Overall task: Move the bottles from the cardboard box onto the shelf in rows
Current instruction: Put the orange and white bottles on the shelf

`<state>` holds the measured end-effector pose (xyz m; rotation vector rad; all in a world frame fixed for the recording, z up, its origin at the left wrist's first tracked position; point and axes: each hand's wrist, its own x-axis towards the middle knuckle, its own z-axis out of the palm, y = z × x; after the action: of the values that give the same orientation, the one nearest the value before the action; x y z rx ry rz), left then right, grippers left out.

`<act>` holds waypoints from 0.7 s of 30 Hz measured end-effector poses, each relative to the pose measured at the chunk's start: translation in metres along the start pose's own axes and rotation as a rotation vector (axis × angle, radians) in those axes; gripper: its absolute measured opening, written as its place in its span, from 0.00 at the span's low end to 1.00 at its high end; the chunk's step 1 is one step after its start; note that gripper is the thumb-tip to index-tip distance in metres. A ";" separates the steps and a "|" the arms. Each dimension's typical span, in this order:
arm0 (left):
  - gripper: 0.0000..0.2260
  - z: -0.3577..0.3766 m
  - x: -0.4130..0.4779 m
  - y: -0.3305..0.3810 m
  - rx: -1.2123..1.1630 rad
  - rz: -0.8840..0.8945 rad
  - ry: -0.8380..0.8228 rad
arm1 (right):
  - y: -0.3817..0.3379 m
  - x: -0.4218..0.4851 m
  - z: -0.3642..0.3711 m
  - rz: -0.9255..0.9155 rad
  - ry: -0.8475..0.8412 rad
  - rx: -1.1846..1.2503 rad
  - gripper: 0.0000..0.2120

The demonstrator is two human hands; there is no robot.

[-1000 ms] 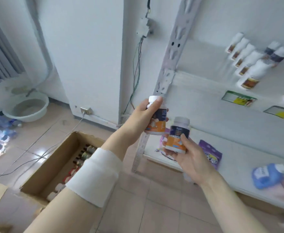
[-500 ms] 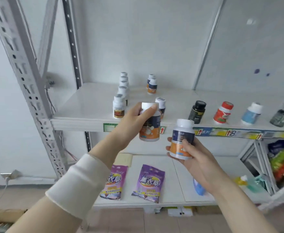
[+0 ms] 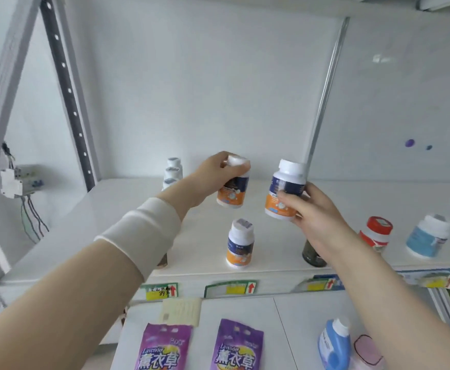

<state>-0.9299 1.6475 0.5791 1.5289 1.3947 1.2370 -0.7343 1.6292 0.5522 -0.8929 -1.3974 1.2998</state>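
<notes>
**Fig. Two bottles held over the shelf, neither yet set down**

Head view. The left hand [image 3: 214, 170] grips a white-capped plastic bottle with navy-and-orange label [image 3: 233, 192] round cap and shoulder, fingers curled. The right hand [image 3: 314, 209] holds a second matching bottle [image 3: 283, 193] at the label, thumb vs. fingers. Both bottles are slightly tilted, apart from each other, and appear clear of the white upper shelf board [image 3: 98, 222].

Progress (est.): partway.
- Already on the board: a third matching bottle [image 3: 239, 244], upright near the front edge, and a rear-left file of white-capped bottles [image 3: 173, 172], labels hidden.
- Left to do: stand both held bottles in line, then fetch more. The cardboard box is out of view, so remaining stock can't be judged.

Counts:
- Navy-and-orange bottles: 3 (2 held, 1 shelved).
- Rear-left file: 3 caps visible.
- At right on the board: 1 dark jar [image 3: 314, 256] partly behind the right wrist, 1 red-capped bottle [image 3: 375, 233], 1 blue-labelled bottle [image 3: 426, 240].
- Lower shelf: 2 purple lavender pouches [image 3: 165, 348], 1 blue squeeze bottle [image 3: 334, 341].
</notes>
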 end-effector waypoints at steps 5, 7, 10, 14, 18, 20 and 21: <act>0.13 -0.008 0.064 -0.030 0.337 -0.028 -0.038 | 0.030 0.059 0.010 0.066 -0.028 -0.238 0.23; 0.12 -0.010 0.080 -0.038 0.492 -0.034 -0.101 | 0.041 0.073 0.013 0.120 -0.090 -0.314 0.24; 0.12 -0.011 0.096 -0.045 0.665 -0.047 -0.175 | 0.056 0.087 0.017 0.171 -0.190 -0.407 0.25; 0.20 -0.009 0.107 -0.049 0.759 -0.088 -0.224 | 0.066 0.094 0.022 0.198 -0.275 -0.459 0.24; 0.21 -0.001 0.112 -0.056 0.825 -0.096 -0.267 | 0.073 0.095 0.026 0.216 -0.346 -0.513 0.24; 0.18 0.001 0.114 -0.058 0.842 -0.108 -0.279 | 0.076 0.096 0.027 0.223 -0.370 -0.552 0.24; 0.17 0.002 0.115 -0.059 0.843 -0.110 -0.283 | 0.076 0.097 0.027 0.224 -0.371 -0.561 0.24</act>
<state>-0.9508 1.7705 0.5443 2.0234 1.8796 0.3157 -0.7913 1.7263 0.4957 -1.2502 -2.0620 1.3022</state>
